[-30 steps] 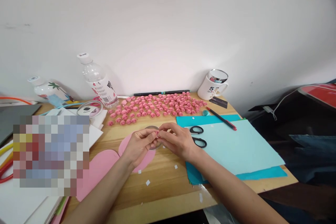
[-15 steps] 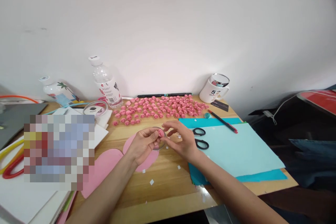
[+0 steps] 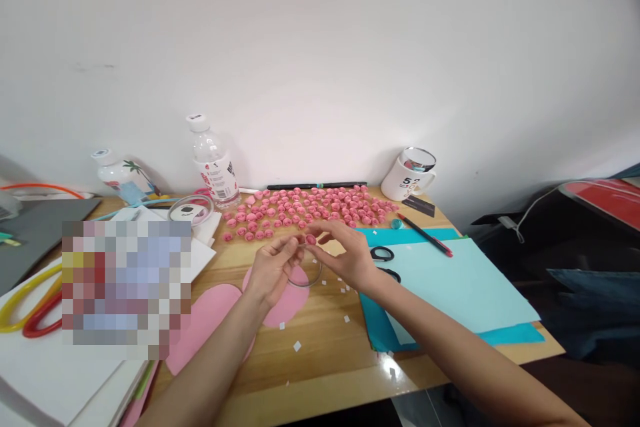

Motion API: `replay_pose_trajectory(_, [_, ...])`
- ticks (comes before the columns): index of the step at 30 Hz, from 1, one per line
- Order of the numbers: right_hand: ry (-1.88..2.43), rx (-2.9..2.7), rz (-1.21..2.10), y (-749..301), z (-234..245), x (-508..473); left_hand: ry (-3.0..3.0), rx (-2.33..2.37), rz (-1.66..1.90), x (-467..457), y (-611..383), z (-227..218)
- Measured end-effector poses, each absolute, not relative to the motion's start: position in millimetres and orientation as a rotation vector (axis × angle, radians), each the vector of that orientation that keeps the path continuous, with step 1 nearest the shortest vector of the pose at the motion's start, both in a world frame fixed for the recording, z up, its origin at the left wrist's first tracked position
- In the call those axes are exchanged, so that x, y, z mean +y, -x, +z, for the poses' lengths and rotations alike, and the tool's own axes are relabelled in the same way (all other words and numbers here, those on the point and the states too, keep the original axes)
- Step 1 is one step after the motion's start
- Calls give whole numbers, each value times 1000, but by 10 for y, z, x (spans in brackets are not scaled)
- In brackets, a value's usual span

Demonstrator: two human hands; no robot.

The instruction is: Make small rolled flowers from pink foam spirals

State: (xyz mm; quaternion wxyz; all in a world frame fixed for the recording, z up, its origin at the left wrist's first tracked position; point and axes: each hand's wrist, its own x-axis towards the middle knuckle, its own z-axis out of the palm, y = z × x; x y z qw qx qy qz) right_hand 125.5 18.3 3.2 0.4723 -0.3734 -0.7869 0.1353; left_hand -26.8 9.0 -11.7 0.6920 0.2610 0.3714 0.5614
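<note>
A small pink paper rose (image 3: pixel 311 240) is held up between my hands above the table. My left hand (image 3: pixel 270 270) is closed, its thumb and fingers pinched at the rose's left side. From the right, my right hand (image 3: pixel 345 252) grips the rose between thumb and forefinger. Below my fingers a clear ring, like a tape roll (image 3: pixel 314 279), partly overlaps a pink heart-shaped paper (image 3: pixel 213 317). Many similar paper roses (image 3: pixel 320 207) lie spread out behind my hands. Small white paper squares (image 3: pixel 297 346) are scattered on the wooden table (image 3: pixel 320 373).
Black-handled scissors (image 3: pixel 383 253) lie by my right wrist on light blue paper (image 3: pixel 465 287). A red-and-black pen (image 3: pixel 425 235), a white mug (image 3: pixel 407 177) and a bottle (image 3: pixel 215 173) stand or lie farther back. Yellow and red scissor handles (image 3: pixel 43 320) rest on papers at left.
The rose has shifted from my left fingertips toward my right hand. My right thumb and forefinger have closed on it. The whole view has shifted slightly.
</note>
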Motion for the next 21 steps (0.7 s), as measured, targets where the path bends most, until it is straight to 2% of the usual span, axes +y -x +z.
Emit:
replay_pose_trajectory(4, [984, -2046, 163, -1120, -82, 435, -572, 1118, 1695, 148, 338, -64])
replay_pose_trajectory(7, [977, -2159, 106, -972, -198, 600, -582, 1206, 1866, 190, 405, -49])
replay_pose_trajectory(13, [1003, -2278, -27, -771, -355, 764, -576, 1249, 1865, 189, 436, -54])
replay_pose_trajectory(21, [958, -2284, 32, -788, -408, 808, -591, 1268, 1875, 170, 431, -26])
